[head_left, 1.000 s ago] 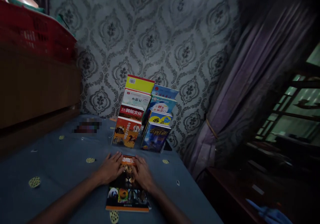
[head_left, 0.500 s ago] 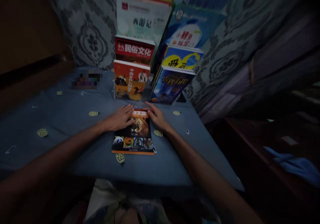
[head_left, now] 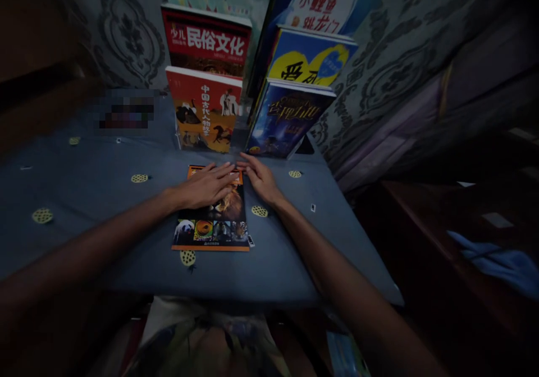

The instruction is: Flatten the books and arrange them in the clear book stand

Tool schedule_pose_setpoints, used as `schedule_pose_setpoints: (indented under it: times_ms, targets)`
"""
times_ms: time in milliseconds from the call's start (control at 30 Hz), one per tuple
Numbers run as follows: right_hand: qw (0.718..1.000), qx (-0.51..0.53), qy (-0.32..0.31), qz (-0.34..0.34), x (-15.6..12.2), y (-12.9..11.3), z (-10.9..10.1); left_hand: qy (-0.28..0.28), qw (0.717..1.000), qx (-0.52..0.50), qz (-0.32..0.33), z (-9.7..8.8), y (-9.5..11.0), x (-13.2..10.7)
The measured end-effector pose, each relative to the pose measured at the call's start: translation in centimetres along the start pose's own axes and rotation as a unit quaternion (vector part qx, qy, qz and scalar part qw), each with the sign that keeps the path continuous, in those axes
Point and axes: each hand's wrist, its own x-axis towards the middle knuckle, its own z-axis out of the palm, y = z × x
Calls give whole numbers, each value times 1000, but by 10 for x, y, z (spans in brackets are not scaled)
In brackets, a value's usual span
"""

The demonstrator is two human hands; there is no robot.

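Note:
A thin animal book (head_left: 213,228) with a lion and small animal photos on its cover lies flat on the blue table cloth (head_left: 84,197). My left hand (head_left: 206,185) lies flat on the book's upper half, fingers stretched out. My right hand (head_left: 260,178) rests open at the book's top right corner, fingertips touching the left hand's. Just beyond the hands stands a tiered rack of upright books, with a red-orange book (head_left: 206,113) in front on the left and a dark blue book (head_left: 286,119) on the right.
Behind those stand a red book (head_left: 206,40) and a yellow-and-blue book (head_left: 309,57), with more above. Patterned wallpaper (head_left: 126,35) backs the table. The table's right edge drops to a dark wooden surface (head_left: 442,237) holding a blue cloth (head_left: 501,262).
The view has moved closer and tipped down since the earliest frame. My left hand has slid further across the book's top; my right hand has shifted to the book's right corner.

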Motion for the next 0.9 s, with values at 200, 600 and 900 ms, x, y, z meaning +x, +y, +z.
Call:
schedule_pose_setpoints:
  times_ms: [200,600,900]
  targets:
    - [999,-39,-3,-31,-2,-1,1,-11,999,-28,39,2,15,-10]
    - [982,-167,-28,-86,-11,-26,0,37,997,-12,-61,-5,-3,-28]
    - [973,-213,-45,-81,-10,-27,2,84,990,-57,-97,-11,-16,-69]
